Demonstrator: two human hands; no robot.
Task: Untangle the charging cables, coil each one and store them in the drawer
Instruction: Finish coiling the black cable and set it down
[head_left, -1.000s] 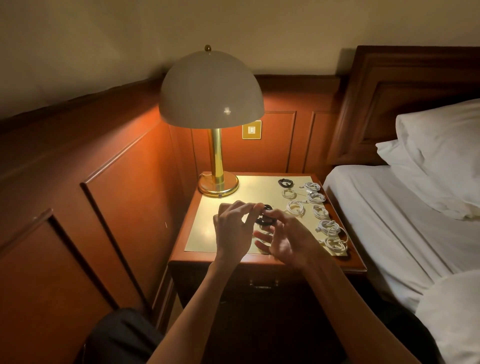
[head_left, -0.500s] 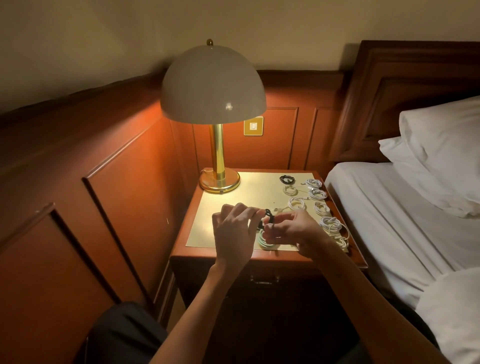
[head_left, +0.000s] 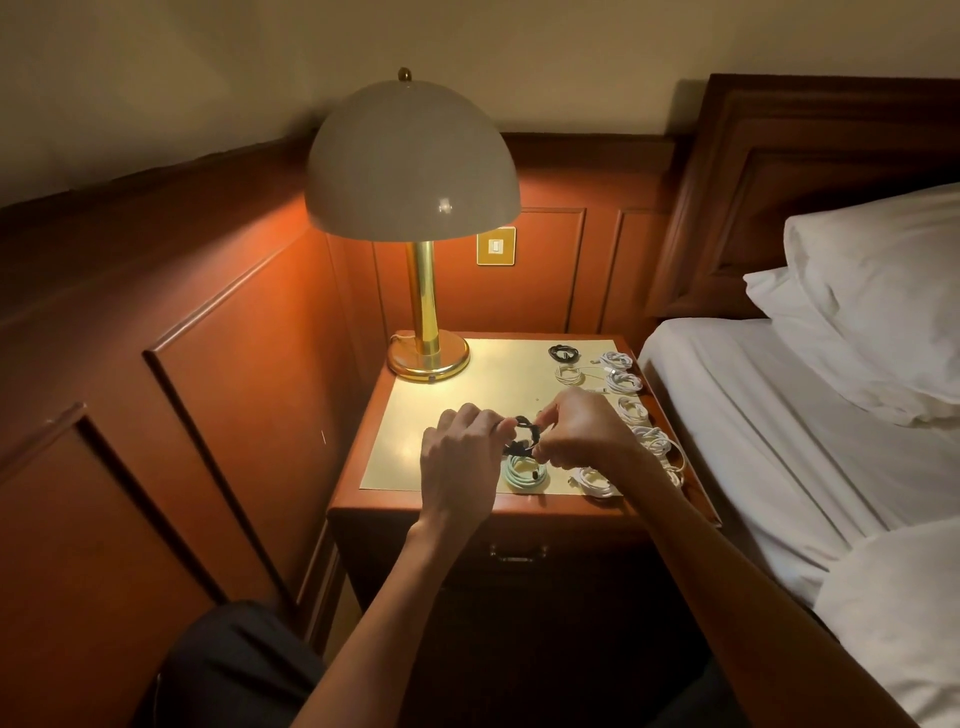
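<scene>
The lamp (head_left: 414, 165) stands at the far left corner of the nightstand (head_left: 347, 503), its dome lit above a brass base. In front of the lamp and slightly right of it, the left hand (head_left: 461, 463) hovers over the brass-coloured mat (head_left: 457, 400), back upward and fingers curled, with thumb and fingertips pinching 1 side of a black cable (head_left: 522, 435). The cable is a small bunch held between the 2 hands just above the mat. Its long axis runs roughly from the person's side toward the wall behind the lamp, with an open loop at the far end and the tighter bunch nearer the person; the plug ends cannot be made out. Just beneath it, further in front of the lamp, a mint-coloured coil (head_left: 527, 474) lies flat on the mat. The right hand (head_left: 583, 431) pinches the cable's other side, fingers bent in and knuckles raised, and its wrist covers part of the white coils (head_left: 623, 382) that line the mat's edge well to the right of the lamp. A black coil (head_left: 563, 354) lies level with the lamp's base. Below the hands, the drawer (head_left: 517, 552) is closed. Farthest right of the lamp are the bed (head_left: 769, 447) and pillow (head_left: 883, 291).
</scene>
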